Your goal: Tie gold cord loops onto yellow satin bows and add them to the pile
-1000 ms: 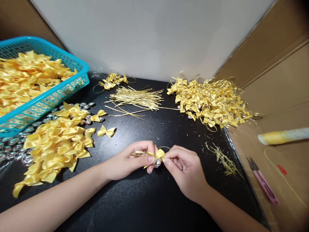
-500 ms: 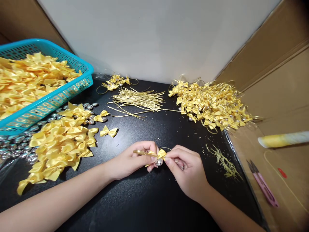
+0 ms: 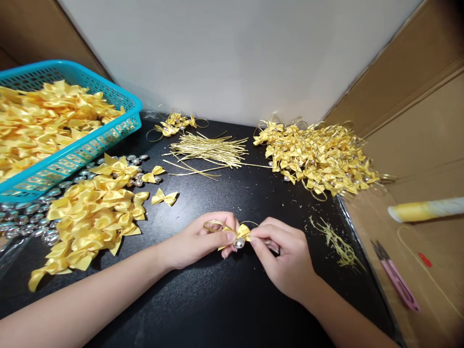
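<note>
Between my hands, above the front middle of the black table, is a yellow ribbon bow (image 3: 242,231) with a silver bell (image 3: 239,242) at its centre. My left hand (image 3: 213,237) pinches the bow's left side between thumb and fingers. A loop of gold cord (image 3: 214,224) sticks out over that thumb. On the other side, my right hand (image 3: 281,251) is closed, its thumb and forefinger pinched at the bow's right edge, on what looks like a thin cord end. A fine strand arches behind the bow towards the right fingers. Its ends are hidden by the fingers.
A blue basket (image 3: 136,108) of yellow bows stands at left, with loose bows (image 3: 97,212) and silver bells (image 3: 21,220) before it. Gold cord pieces (image 3: 208,150) lie mid-back. Finished-looking bows (image 3: 319,157) heap at right. Cord scraps (image 3: 339,246) and pink thread snips (image 3: 397,278) lie nearer.
The gold cord loop over my left thumb has tilted up and shows wider. Both hands keep their pinch on the bow in nearly the same place.
</note>
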